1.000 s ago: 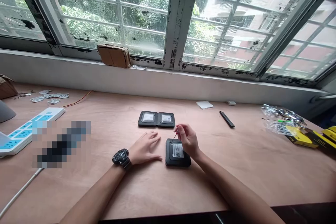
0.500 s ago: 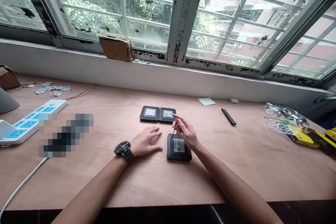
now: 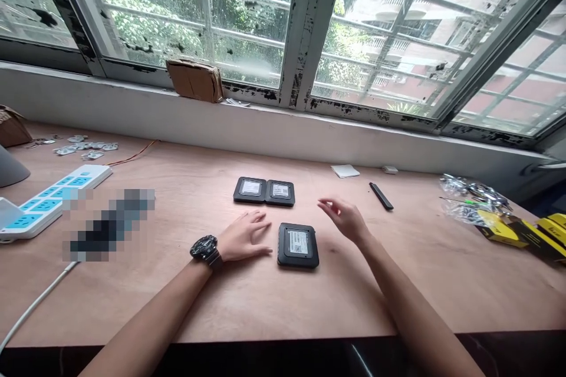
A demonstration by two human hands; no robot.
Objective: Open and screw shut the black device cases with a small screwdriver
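My left hand [image 3: 242,237], with a black watch [image 3: 206,247] on the wrist, lies palm down on the table, fingers spread. Its thumb tip is just left of a flat black square device [image 3: 298,260], whose upper face carries a white printed label [image 3: 298,242]. Beyond that device, two similar flat black units with white labels lie side by side, a left one [image 3: 250,190] and a right one [image 3: 280,193]. My right hand [image 3: 345,221] hovers right of the device, thumb and fingertips pinched together. Whatever is in the pinch is hidden from this angle.
A black bar [image 3: 381,197] and white paper [image 3: 345,171] lie toward the back right. Plastic-wrapped parts [image 3: 473,197] and yellow-black boxes [image 3: 499,228] sit at the far right. On the left are a white power strip [image 3: 55,200] and a blurred-out item [image 3: 110,224].
My right hand has moved right, off the black device, where its pinched fingers held a thin dark shaft against the upper face. The shaft no longer shows. My left hand stays in place.
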